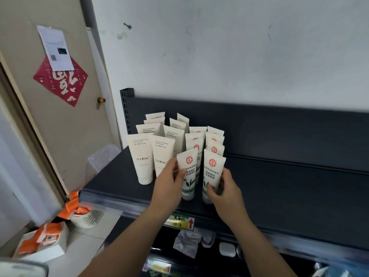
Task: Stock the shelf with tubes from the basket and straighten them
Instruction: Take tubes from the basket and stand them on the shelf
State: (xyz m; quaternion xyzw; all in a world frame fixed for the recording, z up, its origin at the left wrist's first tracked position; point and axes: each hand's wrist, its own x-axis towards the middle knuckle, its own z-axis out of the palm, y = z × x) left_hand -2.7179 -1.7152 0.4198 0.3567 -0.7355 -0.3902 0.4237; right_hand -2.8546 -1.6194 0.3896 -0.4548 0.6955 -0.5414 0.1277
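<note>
Several white tubes stand cap-down in rows on the dark shelf (289, 188). The two left rows are plain FLORAL tubes (140, 156); the two right rows carry a red seal and green leaves. My left hand (169, 184) holds the front red-seal tube of the left row (188, 172), which leans slightly right. My right hand (221, 188) grips the front red-seal tube of the right row (212, 170) near its lower half. Both tubes stand on the shelf close to its front edge. The white basket (87, 216) sits on the floor at lower left.
The shelf's right part is bare dark metal with a back panel (279, 124). A price label (181, 221) hangs on the front rail. Orange and white boxes (46, 238) lie by the basket, a clear plastic box (101, 156) stands beside the shelf, a door (60, 92) is left.
</note>
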